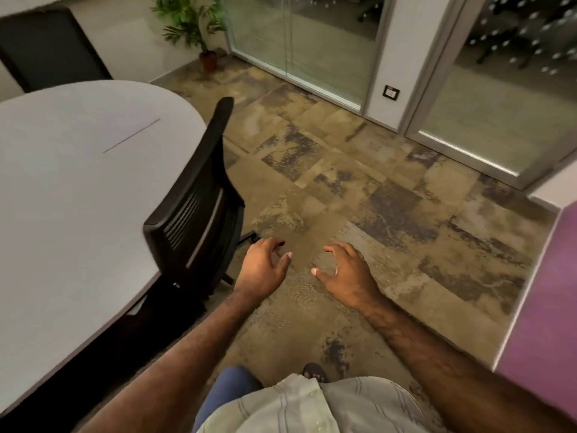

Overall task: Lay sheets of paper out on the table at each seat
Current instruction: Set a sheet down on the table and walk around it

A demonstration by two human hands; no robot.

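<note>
A pale grey table (71,182) with a rounded end fills the left side. No sheet of paper shows anywhere in view. My left hand (263,267) hangs over the carpet just right of a black mesh chair (199,210), fingers spread and holding nothing. My right hand (346,273) is beside it, a short gap away, fingers also apart and empty. Both hands are off the table, to its right.
A second black chair (50,48) stands behind the table at the far left. A potted plant (196,29) sits in the corner. Glass doors (299,42) line the back. A purple surface (543,307) rises at the right. Patterned carpet (359,189) lies between.
</note>
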